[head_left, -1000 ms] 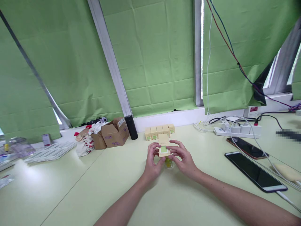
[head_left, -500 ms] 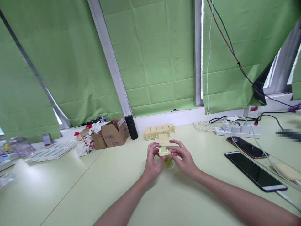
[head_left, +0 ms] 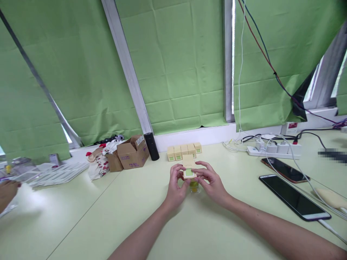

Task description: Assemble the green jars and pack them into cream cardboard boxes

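Between my two hands is a small cream-coloured box (head_left: 189, 161) with a green square on its front. My left hand (head_left: 176, 185) grips its left side with curled fingers, thumb low near the bottom edge. On the other side, my right hand (head_left: 213, 183) pinches the box with thumb and fingers. Just under the box, partly hidden by it, a small clear glass jar (head_left: 194, 187) with yellow-green contents stands on the table. Behind my hands, several similar cream boxes (head_left: 177, 153) stand in a row.
Left of the row are a black cylinder (head_left: 151, 146) and an open cardboard box (head_left: 133, 153). Two phones (head_left: 295, 196) and a power strip (head_left: 273, 150) with cables lie on the right. Another person's hand (head_left: 8, 193) is at the far left, near white trays (head_left: 61, 173).
Another person's hand has come in at the left edge, by the white trays. My own hands and the box stay almost still.
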A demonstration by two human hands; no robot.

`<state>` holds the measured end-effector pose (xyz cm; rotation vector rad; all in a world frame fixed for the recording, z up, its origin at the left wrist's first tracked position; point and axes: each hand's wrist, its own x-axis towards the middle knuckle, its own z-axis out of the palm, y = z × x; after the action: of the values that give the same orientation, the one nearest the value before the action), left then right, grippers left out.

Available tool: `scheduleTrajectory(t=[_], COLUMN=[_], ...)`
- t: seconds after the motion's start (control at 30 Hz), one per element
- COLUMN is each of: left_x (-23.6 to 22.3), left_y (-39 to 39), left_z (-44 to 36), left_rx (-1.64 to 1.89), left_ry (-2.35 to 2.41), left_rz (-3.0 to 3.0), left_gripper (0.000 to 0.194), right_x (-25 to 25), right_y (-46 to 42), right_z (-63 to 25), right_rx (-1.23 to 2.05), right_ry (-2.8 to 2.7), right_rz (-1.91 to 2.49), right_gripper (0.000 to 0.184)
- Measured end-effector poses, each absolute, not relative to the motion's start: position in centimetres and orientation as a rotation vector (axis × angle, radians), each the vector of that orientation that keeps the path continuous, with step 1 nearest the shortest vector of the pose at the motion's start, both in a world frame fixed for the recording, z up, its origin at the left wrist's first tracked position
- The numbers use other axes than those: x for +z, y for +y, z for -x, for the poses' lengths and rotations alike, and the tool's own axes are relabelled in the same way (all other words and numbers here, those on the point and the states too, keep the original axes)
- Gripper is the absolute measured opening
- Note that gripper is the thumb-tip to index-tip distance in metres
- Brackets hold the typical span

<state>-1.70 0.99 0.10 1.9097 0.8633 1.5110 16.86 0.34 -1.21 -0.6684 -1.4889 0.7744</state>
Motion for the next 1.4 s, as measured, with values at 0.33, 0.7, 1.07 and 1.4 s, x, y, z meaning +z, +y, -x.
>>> scheduleTrajectory(t=[0.33,0.7,1.07,1.4], left_x=[0.2,0.5,0.4,-0.9], left_y=[0.9,0.5,1.2,4.1], left_z=[1.9,2.2,2.5,3.7], left_rx=[1.519,1.592,1.667,1.665], left_ry=[0.847,1.057,1.236,1.436], left_rz=[-1.951,-2.121,-2.079,-1.834], left_gripper=[0.032,0.031,0.037,0.039], right_x=[-0.9,-0.9,-0.5,-2.0], right_y=[0.2,-0.2,-1.4,-0.3], right_z=[-17.0,-16.9,-16.9,-16.9], right_rx=[0.797,0.67,0.505,0.397], right_ry=[-1.516,-1.704,-1.896,-2.005], right_rz=[0.671,0.727,0.641,0.803], right_gripper=[0.029,0.042,0.058,0.066])
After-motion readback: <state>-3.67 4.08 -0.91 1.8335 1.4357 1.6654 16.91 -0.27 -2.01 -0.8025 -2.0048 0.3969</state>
